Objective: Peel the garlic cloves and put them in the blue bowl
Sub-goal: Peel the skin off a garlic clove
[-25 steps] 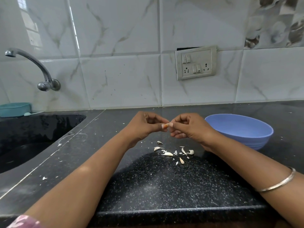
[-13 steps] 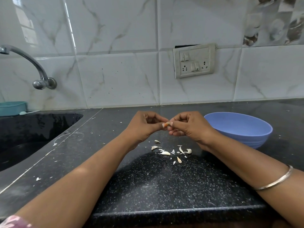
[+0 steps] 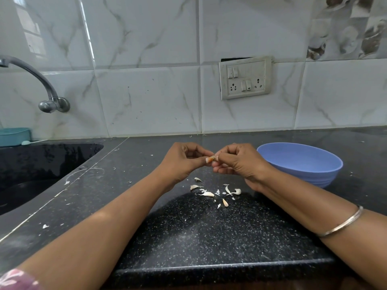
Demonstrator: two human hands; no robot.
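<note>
A small pale garlic clove is pinched between my left hand and my right hand, held above the black speckled countertop. Fingertips of both hands cover most of the clove. Below the hands lie several garlic cloves and bits of white skin on the counter. The blue bowl stands just right of my right hand; its inside looks empty from here.
A black sink is sunk into the counter at the left, with a metal tap on the tiled wall above it and a teal dish behind it. A switch and socket plate sits on the wall.
Both hands keep pinching the clove in nearly the same spot. Only the camera has shifted slightly.
</note>
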